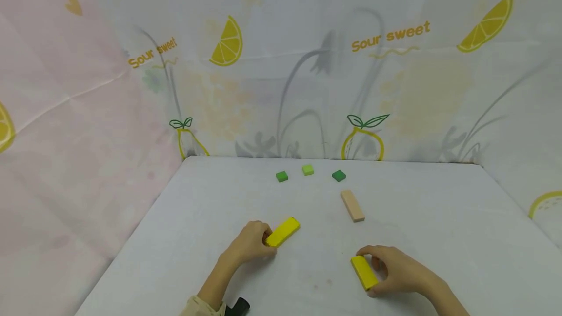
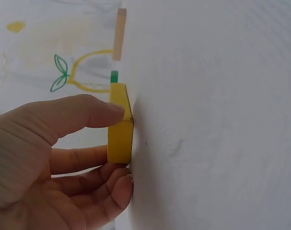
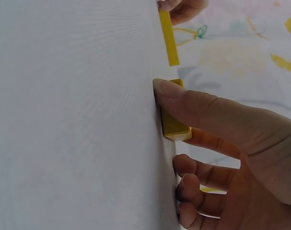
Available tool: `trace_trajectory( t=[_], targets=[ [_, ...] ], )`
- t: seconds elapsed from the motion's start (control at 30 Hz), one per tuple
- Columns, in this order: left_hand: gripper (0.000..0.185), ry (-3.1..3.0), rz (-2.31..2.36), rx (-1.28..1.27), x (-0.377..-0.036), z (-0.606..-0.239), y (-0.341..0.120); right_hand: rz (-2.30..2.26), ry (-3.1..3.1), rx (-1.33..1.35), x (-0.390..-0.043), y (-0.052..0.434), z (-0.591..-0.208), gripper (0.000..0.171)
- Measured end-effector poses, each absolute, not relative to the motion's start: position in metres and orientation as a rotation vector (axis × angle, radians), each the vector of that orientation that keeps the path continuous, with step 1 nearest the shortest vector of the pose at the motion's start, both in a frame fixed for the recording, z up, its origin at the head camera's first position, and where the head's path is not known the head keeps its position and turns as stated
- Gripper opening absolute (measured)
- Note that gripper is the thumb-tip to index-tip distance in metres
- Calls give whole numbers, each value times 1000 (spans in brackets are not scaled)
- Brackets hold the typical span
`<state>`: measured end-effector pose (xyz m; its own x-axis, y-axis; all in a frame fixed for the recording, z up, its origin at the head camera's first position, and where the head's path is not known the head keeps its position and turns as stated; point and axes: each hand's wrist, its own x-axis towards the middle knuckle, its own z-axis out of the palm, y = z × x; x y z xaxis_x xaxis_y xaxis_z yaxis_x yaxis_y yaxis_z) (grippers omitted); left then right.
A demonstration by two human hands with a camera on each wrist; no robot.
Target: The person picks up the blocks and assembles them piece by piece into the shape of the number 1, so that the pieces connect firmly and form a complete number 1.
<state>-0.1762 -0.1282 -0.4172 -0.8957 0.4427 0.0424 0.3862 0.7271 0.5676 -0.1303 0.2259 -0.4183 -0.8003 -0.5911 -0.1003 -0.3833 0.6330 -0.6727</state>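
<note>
Your left hand (image 1: 250, 245) pinches one yellow block (image 1: 283, 231) lying on the white desk (image 1: 439, 238), your right hand (image 1: 395, 269) pinches the other yellow block (image 1: 363, 272), tan block (image 1: 352, 205) beyond them.

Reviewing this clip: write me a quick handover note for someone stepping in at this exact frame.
Left hand pinches the near end of a yellow block lying flat on the table.
Right hand grips a second yellow block, also on the table.
Untouched further back: wooden block and three green cubes in a row.
Done: both yellow blocks grasped. Left: neither is lifted yet; nothing is stacked or joined.
</note>
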Motion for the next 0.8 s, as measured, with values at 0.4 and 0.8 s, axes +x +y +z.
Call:
trace_trajectory(
  t=[0.4, 0.8],
  targets=[
    [30, 2807, 992, 800, -178, -423, -129, -968, 2573, -808, -129, 227, -421, 62],
    [30, 2770, 1098, 797, -180, -432, -124, -973, 2629, -817, -128, 225, -421, 61]
  ],
)
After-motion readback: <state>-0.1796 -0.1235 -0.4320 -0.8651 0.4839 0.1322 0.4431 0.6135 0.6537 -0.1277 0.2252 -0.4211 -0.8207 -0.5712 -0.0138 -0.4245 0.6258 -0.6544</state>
